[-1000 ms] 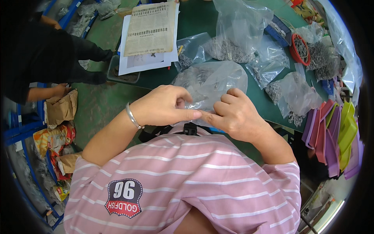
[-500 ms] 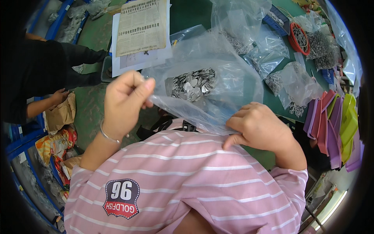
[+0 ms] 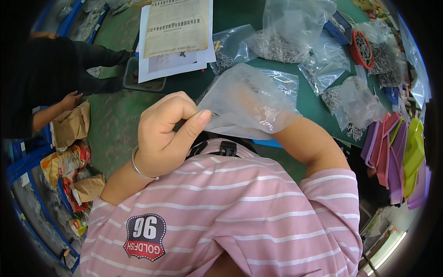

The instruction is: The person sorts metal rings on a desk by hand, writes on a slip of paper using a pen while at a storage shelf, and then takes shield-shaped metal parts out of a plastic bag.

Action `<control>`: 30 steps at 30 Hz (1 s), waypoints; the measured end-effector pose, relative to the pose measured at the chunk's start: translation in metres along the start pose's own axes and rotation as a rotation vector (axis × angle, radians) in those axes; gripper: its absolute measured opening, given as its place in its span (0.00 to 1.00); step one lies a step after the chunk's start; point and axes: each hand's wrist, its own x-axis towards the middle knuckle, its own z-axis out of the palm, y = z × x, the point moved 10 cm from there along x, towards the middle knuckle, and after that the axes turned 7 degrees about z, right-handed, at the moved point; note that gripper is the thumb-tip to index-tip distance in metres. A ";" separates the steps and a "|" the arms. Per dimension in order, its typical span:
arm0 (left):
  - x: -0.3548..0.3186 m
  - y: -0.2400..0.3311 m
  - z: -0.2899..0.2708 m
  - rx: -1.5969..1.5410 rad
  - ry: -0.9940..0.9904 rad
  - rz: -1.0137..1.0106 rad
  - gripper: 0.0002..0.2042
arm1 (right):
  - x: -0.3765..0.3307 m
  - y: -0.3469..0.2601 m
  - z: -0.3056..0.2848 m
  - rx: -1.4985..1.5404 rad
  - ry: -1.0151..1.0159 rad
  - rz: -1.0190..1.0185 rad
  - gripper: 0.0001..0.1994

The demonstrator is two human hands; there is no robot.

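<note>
A clear, cloudy plastic bag is held up before my chest, over the near edge of the green table. My left hand is closed, its thumb and fingers pinching the bag's left edge. Plastic covers my right hand, which shows only as a pale blur through the film; my right forearm comes out at the bag's right side. How its fingers are set is hidden. The flat metal pieces in the bag cannot be made out now.
On the green table lie clear bags of small metal parts, a red ring-shaped item and a blue bin. A newspaper rests on white sheets. Coloured strips hang at right. Another person stands at left.
My right hand has gone from the bag's right rim to under its plastic. The bag has folded over, covering the metal pieces seen before. My left hand has shifted slightly right and nearer.
</note>
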 end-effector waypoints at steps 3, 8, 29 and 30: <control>0.001 -0.001 0.000 0.010 0.009 -0.007 0.09 | 0.009 0.003 -0.012 0.060 0.057 -0.011 0.12; -0.001 -0.006 -0.006 0.011 0.009 -0.027 0.10 | -0.008 0.030 -0.071 0.402 0.300 -0.074 0.12; 0.002 -0.018 -0.006 -0.053 0.006 -0.097 0.10 | -0.135 0.024 -0.105 1.668 0.162 -0.023 0.12; 0.002 -0.018 -0.006 -0.053 0.004 -0.098 0.10 | -0.137 0.024 -0.106 1.687 0.189 -0.026 0.12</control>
